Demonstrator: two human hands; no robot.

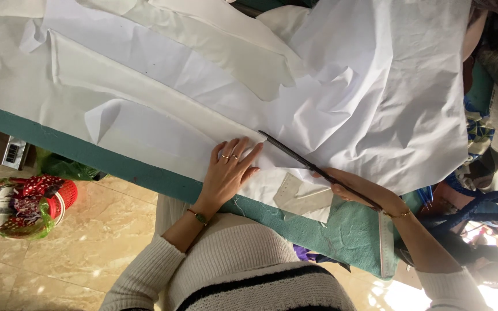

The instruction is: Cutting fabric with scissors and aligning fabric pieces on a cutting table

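White fabric (pixel 214 75) lies spread in several layers over a table with a teal cover (pixel 353 230). My left hand (pixel 229 173) presses flat on the cloth near the table's front edge, fingers apart, rings on two fingers. My right hand (pixel 364 190) grips a pair of long dark scissors (pixel 312 164); the blades point up and left into the fabric, tip close to my left fingertips. A clear plastic ruler (pixel 301 196) lies under the cloth edge between my hands.
A red basket with wrapped items (pixel 27 207) stands on the tiled floor at left. A measuring tape (pixel 386 242) hangs over the table edge at right. Piles of coloured cloth and blue bag straps (pixel 479 207) crowd the right side.
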